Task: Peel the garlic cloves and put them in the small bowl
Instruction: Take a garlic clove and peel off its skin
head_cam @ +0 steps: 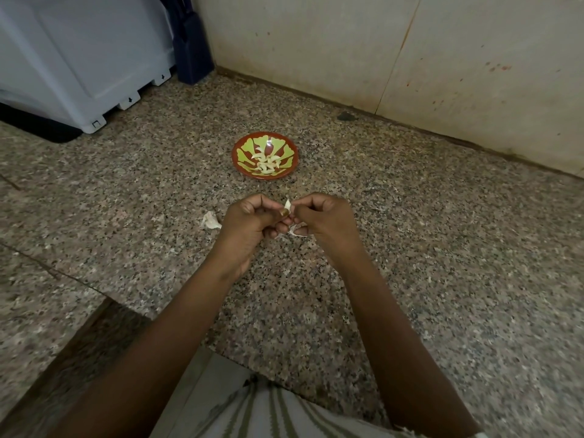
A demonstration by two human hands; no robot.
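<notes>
Item 1, left hand (pixel 249 219): I log it with fingers curled in, thumb and fingertips pinching the garlic clove (pixel 287 205) from its left side. Item 2, right hand (pixel 328 219): curled the same way, pinching the same clove from the right, so the 2 hands meet over the granite counter (pixel 410 248). Item 3, the clove itself: only a pale pointed tip shows above the pinch. The rest is covered by fingers, and I cannot tell how much skin is on it. Item 4, papery peel (pixel 297 233): a whitish scrap just under the grip, partly behind the right hand's fingers. Whether it hangs from the clove or lies on the counter I cannot make out. Item 5, small bowl (pixel 236 156): red rim, green pattern, standing beyond the grip and well apart from it, toward the wall (pixel 347 42). A heap of peeled cloves (pixel 267 161) lies in its middle, too small for me to count. Item 6, pale garlic piece (pixel 211 221): on the counter just left of the left hand, apart from it; clove or husk, unclear. Item 7, white plastic unit (pixel 79 52): far beyond and left of the grip, cut off by the frame edge, with a dark blue object (pixel 192 49) beside it, its top also cut off. Item 8, striped cloth (pixel 268 412): nearest me, below the forearms, cut off at the bottom edge.
</notes>
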